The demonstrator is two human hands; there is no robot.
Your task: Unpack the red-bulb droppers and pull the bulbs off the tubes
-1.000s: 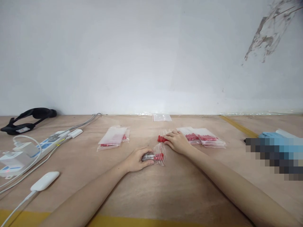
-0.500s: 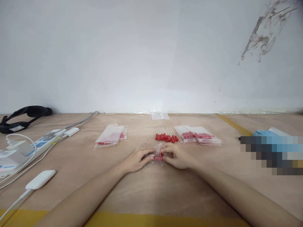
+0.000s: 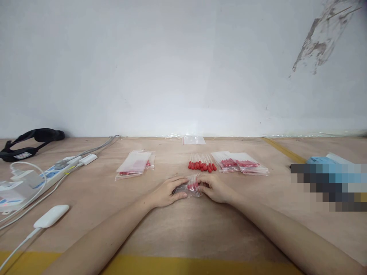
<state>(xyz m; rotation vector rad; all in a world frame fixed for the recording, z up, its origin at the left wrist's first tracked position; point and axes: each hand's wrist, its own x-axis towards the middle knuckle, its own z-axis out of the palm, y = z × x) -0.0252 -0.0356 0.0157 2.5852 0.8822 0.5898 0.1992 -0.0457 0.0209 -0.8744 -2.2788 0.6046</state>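
**Both hands on a small clear bag**

A small clear plastic zip bag with red-capped pieces inside [image 3: 191,188] lies on the pale wooden counter [image 3: 183,229] between the two hands; the left hand [image 3: 166,193] pinches its left end with thumb and fingers; the right hand [image 3: 215,188] grips its right end, fingers curled; loose red-tipped clear tubes [image 3: 202,165] lie just beyond, filled bags [image 3: 241,164] to their right.

Small clear plastic zip bag with red-tipped pieces [image 3: 191,188] pinched between left hand [image 3: 165,192] and right hand [image 3: 215,188], loose red-capped clear tubes [image 3: 202,164] just beyond grip
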